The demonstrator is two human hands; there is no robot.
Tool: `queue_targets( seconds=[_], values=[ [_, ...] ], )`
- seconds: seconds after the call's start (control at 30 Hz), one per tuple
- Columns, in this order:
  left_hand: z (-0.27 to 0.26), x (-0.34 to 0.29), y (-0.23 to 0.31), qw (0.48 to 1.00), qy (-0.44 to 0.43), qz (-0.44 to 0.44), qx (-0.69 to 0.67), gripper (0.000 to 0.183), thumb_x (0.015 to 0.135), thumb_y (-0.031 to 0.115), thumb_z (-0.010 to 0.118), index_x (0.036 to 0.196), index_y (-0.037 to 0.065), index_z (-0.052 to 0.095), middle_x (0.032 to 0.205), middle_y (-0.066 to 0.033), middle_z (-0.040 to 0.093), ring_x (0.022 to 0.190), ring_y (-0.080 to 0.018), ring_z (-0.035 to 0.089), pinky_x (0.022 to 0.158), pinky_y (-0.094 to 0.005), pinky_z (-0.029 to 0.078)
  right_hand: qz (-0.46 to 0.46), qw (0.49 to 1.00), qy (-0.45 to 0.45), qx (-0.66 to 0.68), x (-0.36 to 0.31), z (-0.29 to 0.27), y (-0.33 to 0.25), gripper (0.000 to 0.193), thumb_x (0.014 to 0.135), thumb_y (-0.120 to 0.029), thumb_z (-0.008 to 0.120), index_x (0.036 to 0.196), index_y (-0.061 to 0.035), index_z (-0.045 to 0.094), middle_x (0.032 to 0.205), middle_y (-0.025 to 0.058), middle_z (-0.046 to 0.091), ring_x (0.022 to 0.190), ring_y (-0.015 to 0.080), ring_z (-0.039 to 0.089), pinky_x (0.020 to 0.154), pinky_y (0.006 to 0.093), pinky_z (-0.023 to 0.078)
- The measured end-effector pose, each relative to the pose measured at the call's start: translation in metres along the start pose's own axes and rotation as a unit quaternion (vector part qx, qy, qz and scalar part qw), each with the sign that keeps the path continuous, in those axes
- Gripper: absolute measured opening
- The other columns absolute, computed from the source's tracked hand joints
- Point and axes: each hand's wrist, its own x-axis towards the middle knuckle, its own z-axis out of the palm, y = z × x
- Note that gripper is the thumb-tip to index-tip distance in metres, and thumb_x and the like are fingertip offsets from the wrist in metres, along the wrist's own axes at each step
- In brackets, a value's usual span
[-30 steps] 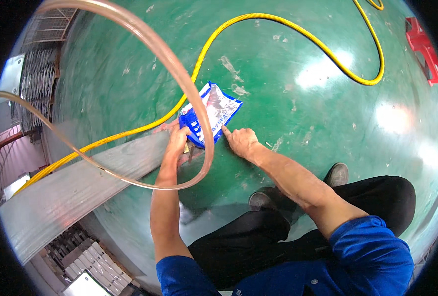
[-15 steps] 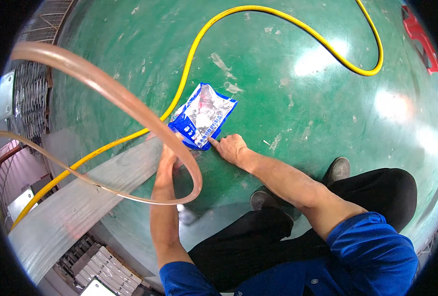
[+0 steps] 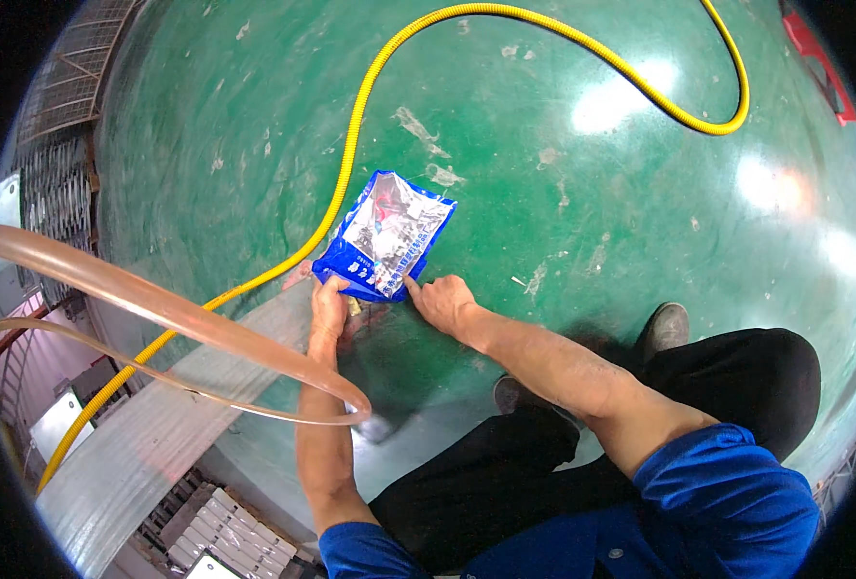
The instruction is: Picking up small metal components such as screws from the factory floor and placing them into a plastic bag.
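A blue plastic bag with a clear window lies tilted above the floor, small dark and red items showing inside. My left hand is closed on its lower left corner, thumb on top. At the lower right edge, my right hand has its index finger against the bag and its other fingers curled; part of this grip is hidden. A brownish translucent hose loops across in front of my left forearm.
A yellow corrugated hose winds over the green floor. Left of me is a long pale board. Stacked metal parts stand at the far left, pale stacked pieces at the lower left. A red stool is at the far right.
The brownish hose has swung down and left, uncovering my left hand. The bag and both hands have shifted slightly to the left in the picture.
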Motion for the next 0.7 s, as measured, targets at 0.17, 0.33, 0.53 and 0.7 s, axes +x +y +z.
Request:
queue_targets(
  seconds=[0.17,0.33,0.53,0.7],
  values=[
    [0.0,-0.004,0.001,0.999,-0.006,-0.008,-0.048,0.024,0.076,0.009,0.052,0.098,0.0,0.058,0.091,-0.0063,0.061,0.081,-0.0193,0.06,0.077,-0.0329,0.049,-0.013,1.0,0.006,-0.006,-0.003,0.002,-0.005,0.065,0.088,-0.013,0.048,0.148,-0.0019,0.025,0.079,0.01,0.071,0.068,0.025,0.069,0.062,0.037,0.053],
    [-0.006,0.0,0.003,0.999,-0.012,-0.016,0.033,0.03,0.078,0.009,0.052,0.106,0.0,0.056,0.095,-0.0075,0.062,0.084,-0.0203,0.061,0.078,-0.035,0.05,-0.017,1.0,0.0,-0.003,-0.001,0.002,-0.005,0.067,0.086,-0.011,0.049,0.148,-0.0012,0.024,0.079,0.0108,0.071,0.069,0.0256,0.069,0.064,0.0373,0.053],
    [0.018,-0.004,0.009,1.0,0.003,-0.025,-0.005,0.033,0.077,0.011,0.051,0.109,0.001,0.054,0.094,-0.0071,0.062,0.081,-0.0207,0.061,0.076,-0.0343,0.05,-0.013,0.999,-0.032,-0.012,-0.006,-0.009,0.0,0.066,0.087,-0.009,0.048,0.148,-0.0009,0.024,0.089,0.0112,0.071,0.077,0.0251,0.07,0.068,0.0375,0.054],
    [-0.001,0.0,-0.001,0.998,-0.002,0.005,0.056,0.027,0.076,0.015,0.053,0.099,0.002,0.059,0.086,-0.0065,0.063,0.074,-0.0184,0.06,0.066,-0.0316,0.048,-0.023,0.999,-0.042,-0.008,-0.006,-0.014,-0.005,0.068,0.086,-0.008,0.05,0.149,-0.0041,0.023,0.09,0.0115,0.071,0.081,0.0262,0.069,0.071,0.038,0.054]
  ],
)
